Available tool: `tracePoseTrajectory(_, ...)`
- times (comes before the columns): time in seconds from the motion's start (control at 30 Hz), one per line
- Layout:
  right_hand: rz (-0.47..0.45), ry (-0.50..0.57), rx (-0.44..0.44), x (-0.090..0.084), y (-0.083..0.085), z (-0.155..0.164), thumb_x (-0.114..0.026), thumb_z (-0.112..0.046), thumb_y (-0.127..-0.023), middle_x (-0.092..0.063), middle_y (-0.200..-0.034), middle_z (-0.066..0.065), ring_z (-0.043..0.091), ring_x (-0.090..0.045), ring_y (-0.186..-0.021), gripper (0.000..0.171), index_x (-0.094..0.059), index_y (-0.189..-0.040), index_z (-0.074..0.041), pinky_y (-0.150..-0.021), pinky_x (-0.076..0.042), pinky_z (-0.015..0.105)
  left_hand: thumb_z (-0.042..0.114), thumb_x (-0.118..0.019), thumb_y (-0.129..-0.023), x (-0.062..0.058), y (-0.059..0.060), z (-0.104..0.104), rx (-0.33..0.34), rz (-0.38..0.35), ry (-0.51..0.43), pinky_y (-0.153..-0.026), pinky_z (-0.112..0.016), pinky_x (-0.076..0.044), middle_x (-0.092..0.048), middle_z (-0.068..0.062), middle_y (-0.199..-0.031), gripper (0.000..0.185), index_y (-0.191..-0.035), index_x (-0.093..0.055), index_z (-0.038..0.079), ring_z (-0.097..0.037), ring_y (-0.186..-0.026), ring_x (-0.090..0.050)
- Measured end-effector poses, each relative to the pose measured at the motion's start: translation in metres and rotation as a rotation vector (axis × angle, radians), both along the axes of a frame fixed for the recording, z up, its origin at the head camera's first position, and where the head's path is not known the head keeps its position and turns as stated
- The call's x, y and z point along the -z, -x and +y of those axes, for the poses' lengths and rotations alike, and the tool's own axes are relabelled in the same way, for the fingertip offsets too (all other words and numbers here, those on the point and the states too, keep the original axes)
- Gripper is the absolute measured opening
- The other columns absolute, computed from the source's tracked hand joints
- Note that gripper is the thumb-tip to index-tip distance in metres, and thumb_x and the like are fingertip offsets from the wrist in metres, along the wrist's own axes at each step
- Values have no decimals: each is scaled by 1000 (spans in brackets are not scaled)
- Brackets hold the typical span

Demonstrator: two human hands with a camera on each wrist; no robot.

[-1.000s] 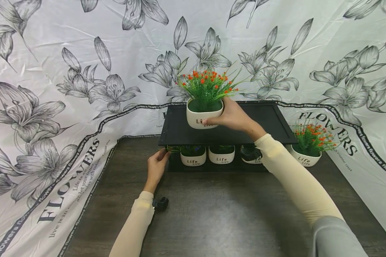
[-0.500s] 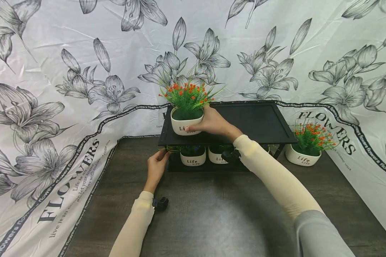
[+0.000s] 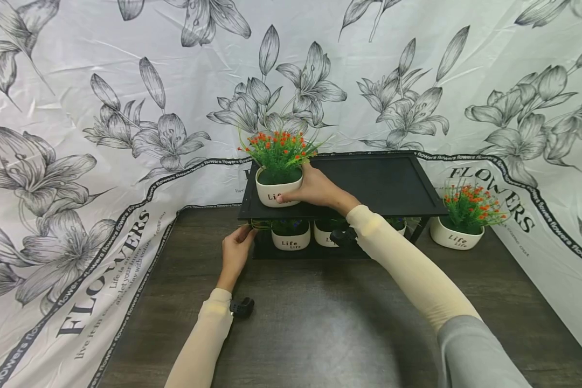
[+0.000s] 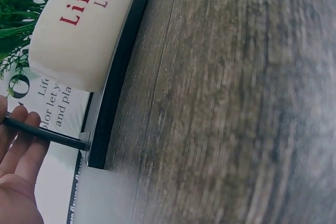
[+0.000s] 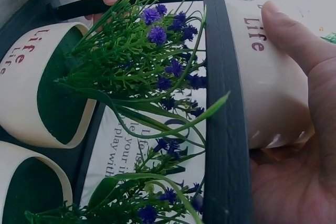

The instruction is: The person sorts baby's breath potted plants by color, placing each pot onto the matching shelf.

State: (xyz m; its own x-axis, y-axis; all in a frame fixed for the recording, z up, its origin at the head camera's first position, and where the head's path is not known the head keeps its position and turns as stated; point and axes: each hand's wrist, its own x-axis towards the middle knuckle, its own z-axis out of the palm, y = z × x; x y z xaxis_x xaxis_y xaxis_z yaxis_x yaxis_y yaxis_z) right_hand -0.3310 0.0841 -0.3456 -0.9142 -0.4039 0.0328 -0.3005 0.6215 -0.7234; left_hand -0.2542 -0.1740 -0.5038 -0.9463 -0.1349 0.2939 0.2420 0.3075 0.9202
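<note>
My right hand [image 3: 317,186] grips a white pot [image 3: 271,191] of orange flowers at the left end of the black shelf's top board [image 3: 368,180]. In the right wrist view my thumb [image 5: 294,32] lies across the pot's lettered front, and the pot's base is right at the board. My left hand [image 3: 236,250] holds the shelf's left front post; in the left wrist view its fingers curl around that thin black post [image 4: 52,136]. On the lower tier stand several white "Life" pots; one pot [image 3: 291,242] with purple flowers [image 5: 157,34] is nearest my left hand.
Another white pot [image 3: 458,237] with orange flowers [image 3: 472,207] stands on the dark wooden table [image 3: 310,323] at the shelf's right end. A flower-printed cloth [image 3: 150,134] hangs behind and along both sides.
My right hand has carried the orange-flowered pot leftward and down to the left end of the top board, slowing over the last half second. My left hand has stayed at the post.
</note>
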Motion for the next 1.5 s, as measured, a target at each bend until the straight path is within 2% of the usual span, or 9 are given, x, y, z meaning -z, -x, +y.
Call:
tracePoseTrajectory(0.13,-3,-6,5,1,-1,-1,-88,-59,-82,-38,-166,29,39,-56,-142,135,-5,-170,2,-116,-49,55,13,-72,-104,1,0,0,0,2,-16,-104,-51,-57,-74,-25,-129,33,-132,-72,-4,-41,-122,-72)
tracePoseTrajectory(0.43,64,57,-55,5,-3,3,-89,-50,-85,-41,-163,22,33,-58,-138,128,-5,-171,-7,-116,-49,52,11,-71,-104,0,-2,1,2,-6,-15,-105,-53,-57,-73,-26,-129,32,-132,-72,-4,-42,-122,-72)
tracePoseTrajectory(0.6,79,61,-65,-6,-7,18,-89,-44,-88,-35,-169,20,35,-46,-152,123,-4,-171,-13,-121,-45,55,10,-71,-104,-1,-1,2,10,7,-12,-104,-52,-58,-74,-27,-128,32,-131,-72,-5,-42,-121,-72)
tracePoseTrajectory(0.73,107,27,-39,-14,-12,36,-86,-45,-91,-40,-169,17,34,-42,-156,107,-21,-169,-10,-124,-41,55,10,-72,-103,-3,-1,2,8,8,-18,-102,-45,-60,-74,-26,-128,32,-131,-73,-5,-42,-120,-73)
tracePoseTrajectory(0.9,223,70,-20,-20,-20,67,-83,-36,-96,-64,-146,12,30,-61,-136,74,-49,-155,-9,-117,-48,51,11,-73,-103,-4,-1,1,12,7,-19,-97,-28,-61,-74,-26,-128,33,-131,-73,-5,-40,-120,-73)
tracePoseTrajectory(1.13,444,94,89,-26,-41,114,-80,-22,-99,-78,-105,7,18,-73,-90,28,-74,-124,-11,-82,-55,33,13,-73,-103,-2,0,-1,21,7,-31,-93,-15,-58,-73,-26,-129,33,-132,-73,-4,-39,-121,-72)
tracePoseTrajectory(1.27,537,104,151,-26,-53,144,-78,-15,-99,-79,-99,9,5,-69,-82,15,-79,-113,-10,-73,-50,20,13,-73,-103,0,1,-1,11,-2,-32,-94,-16,-58,-73,-25,-130,34,-133,-72,-2,-40,-122,-72)
tracePoseTrajectory(1.4,583,115,196,-25,-63,173,-78,-10,-99,-79,-94,13,-4,-65,-76,10,-80,-108,-8,-65,-45,17,12,-72,-103,0,1,-1,4,-4,-32,-95,-17,-59,-73,-26,-131,34,-134,-72,-3,-41,-123,-72)
tracePoseTrajectory(1.5,579,109,244,-24,-72,193,-78,-10,-99,-79,-91,7,-6,-64,-73,8,-81,-106,-9,-61,-43,17,10,-72,-103,0,2,-2,3,-1,-34,-92,-13,-57,-72,-26,-130,33,-133,-72,-3,-42,-122,-72)
